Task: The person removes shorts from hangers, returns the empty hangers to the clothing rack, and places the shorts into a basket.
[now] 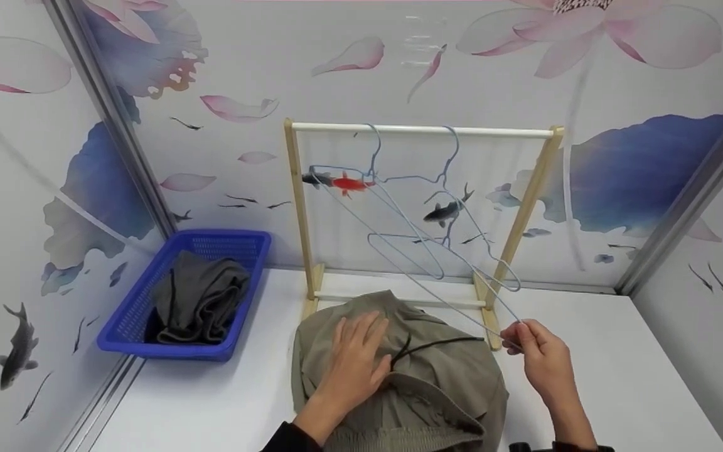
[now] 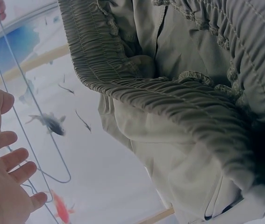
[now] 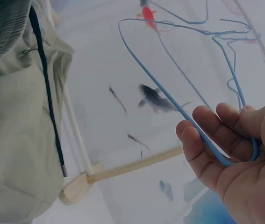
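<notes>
A blue wire hanger (image 3: 159, 85) is gripped at one end by my right hand (image 1: 543, 361), its fingers curled round the bend of the wire. The hanger's hook end points away, toward the rack. My left hand (image 1: 355, 364) rests with straight, slightly spread fingers on olive elastic-waist pants (image 1: 462, 376). These pants lie bunched on the table, the gathered waistband toward me and a black drawstring (image 1: 455, 341) trailing across them. In the left wrist view the waistband (image 2: 151, 95) gapes open.
Behind the pants stands a small clothes rack with a white rail (image 1: 412, 130) and wooden legs. Two blue wire hangers, a left one (image 1: 377, 150) and a right one (image 1: 455, 150), hang from it. At left, a blue basket (image 1: 230, 345) holds a dark grey garment (image 1: 198, 301). Printed walls surround the table.
</notes>
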Demonstrator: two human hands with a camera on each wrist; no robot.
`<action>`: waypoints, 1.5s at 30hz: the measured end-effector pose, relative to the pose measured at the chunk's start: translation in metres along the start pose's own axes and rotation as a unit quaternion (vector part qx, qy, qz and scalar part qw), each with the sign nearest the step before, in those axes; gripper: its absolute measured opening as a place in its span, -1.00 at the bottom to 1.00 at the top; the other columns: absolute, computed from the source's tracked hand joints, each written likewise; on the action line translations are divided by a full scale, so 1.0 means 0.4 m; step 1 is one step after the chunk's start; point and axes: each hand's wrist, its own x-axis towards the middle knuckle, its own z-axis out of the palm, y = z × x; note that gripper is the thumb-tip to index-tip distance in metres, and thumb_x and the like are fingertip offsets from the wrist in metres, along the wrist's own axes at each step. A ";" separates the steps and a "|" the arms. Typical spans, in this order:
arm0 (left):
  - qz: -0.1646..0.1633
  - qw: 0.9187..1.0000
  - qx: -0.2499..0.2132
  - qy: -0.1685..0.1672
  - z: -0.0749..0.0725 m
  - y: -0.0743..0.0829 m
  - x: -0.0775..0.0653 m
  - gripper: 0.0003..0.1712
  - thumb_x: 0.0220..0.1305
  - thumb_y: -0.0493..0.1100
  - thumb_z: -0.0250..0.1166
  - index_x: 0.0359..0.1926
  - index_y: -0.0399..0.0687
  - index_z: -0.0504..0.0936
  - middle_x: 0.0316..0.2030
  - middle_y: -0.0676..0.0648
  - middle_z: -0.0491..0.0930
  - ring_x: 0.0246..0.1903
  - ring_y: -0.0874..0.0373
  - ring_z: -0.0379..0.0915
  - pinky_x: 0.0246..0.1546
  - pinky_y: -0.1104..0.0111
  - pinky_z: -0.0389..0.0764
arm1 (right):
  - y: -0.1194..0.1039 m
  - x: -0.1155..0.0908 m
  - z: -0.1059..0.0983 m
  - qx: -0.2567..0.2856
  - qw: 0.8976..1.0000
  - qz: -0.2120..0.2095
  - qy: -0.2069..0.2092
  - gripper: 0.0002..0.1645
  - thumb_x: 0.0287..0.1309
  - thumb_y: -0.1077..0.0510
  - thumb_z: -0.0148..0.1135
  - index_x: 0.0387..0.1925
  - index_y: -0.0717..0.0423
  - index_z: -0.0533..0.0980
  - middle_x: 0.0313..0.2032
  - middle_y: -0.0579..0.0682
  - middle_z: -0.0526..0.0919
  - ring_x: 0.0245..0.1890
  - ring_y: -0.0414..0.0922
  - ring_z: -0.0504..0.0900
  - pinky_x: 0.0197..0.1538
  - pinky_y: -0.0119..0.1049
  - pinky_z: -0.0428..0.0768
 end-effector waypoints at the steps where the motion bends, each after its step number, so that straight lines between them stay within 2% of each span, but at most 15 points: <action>1: -0.001 1.000 -0.001 -0.002 -0.002 0.000 0.000 -0.37 0.26 0.00 0.30 0.31 -0.08 0.41 0.29 -0.14 0.34 0.28 -0.04 0.26 0.22 -0.14 0.26 | -0.008 0.004 0.000 -0.001 1.000 -0.010 0.000 -0.66 0.47 0.20 -0.08 -0.28 0.31 0.58 -0.32 0.18 0.70 -0.35 -0.28 0.69 -0.28 -0.45 0.63; 8: 0.007 1.000 0.002 -0.003 -0.007 -0.006 0.002 -0.39 0.31 0.03 0.25 0.31 -0.07 0.40 0.27 -0.13 0.35 0.26 -0.02 0.27 0.23 -0.07 0.29 | -0.059 0.031 0.000 0.007 0.998 -0.056 0.004 -0.69 0.46 0.25 -0.08 -0.24 0.36 0.55 -0.29 0.26 0.69 -0.35 -0.33 0.67 -0.29 -0.50 0.61; 16: 0.003 1.000 -0.012 -0.006 -0.029 -0.010 0.007 -0.44 0.39 0.06 0.15 0.30 -0.10 0.41 0.27 -0.15 0.34 0.26 -0.01 0.27 0.22 -0.04 0.29 | -0.109 0.066 -0.001 -0.003 0.998 -0.065 0.013 -0.68 0.46 0.26 -0.10 -0.25 0.41 0.53 -0.30 0.29 0.68 -0.36 -0.35 0.66 -0.29 -0.52 0.60; 24: 0.014 1.000 -0.007 -0.001 -0.049 -0.014 0.036 -0.44 0.45 0.09 0.05 0.31 -0.12 0.39 0.27 -0.16 0.34 0.26 -0.03 0.27 0.23 0.02 0.29 | -0.152 0.105 -0.005 0.009 0.997 -0.078 0.014 -0.67 0.46 0.26 -0.11 -0.25 0.43 0.53 -0.27 0.34 0.68 -0.38 -0.39 0.64 -0.29 -0.54 0.60; 31: 0.024 1.000 -0.001 0.013 -0.064 -0.016 0.071 -0.44 0.46 0.09 0.03 0.31 -0.15 0.39 0.27 -0.18 0.34 0.24 -0.03 0.29 0.20 0.06 0.32 | -0.173 0.136 -0.010 0.013 0.997 -0.078 0.006 -0.66 0.47 0.25 -0.13 -0.21 0.43 0.52 -0.23 0.35 0.67 -0.36 -0.40 0.64 -0.28 -0.54 0.60; 40: 0.002 1.000 0.008 -0.021 -0.086 -0.005 0.095 -0.41 0.46 0.12 0.04 0.35 -0.09 0.36 0.30 -0.15 0.32 0.26 -0.02 0.28 0.23 0.05 0.29 | -0.195 0.159 0.002 0.039 0.997 -0.072 -0.007 -0.66 0.48 0.25 -0.16 -0.18 0.46 0.49 -0.21 0.37 0.64 -0.33 -0.38 0.65 -0.24 -0.52 0.61; 45: -0.004 1.000 0.012 -0.027 -0.085 -0.004 0.098 -0.41 0.45 0.11 0.05 0.35 -0.09 0.36 0.31 -0.15 0.32 0.26 -0.02 0.28 0.25 0.05 0.28 | -0.200 0.167 0.013 0.047 0.997 -0.062 -0.012 -0.66 0.49 0.24 -0.18 -0.18 0.45 0.46 -0.19 0.35 0.62 -0.32 -0.34 0.66 -0.23 -0.51 0.61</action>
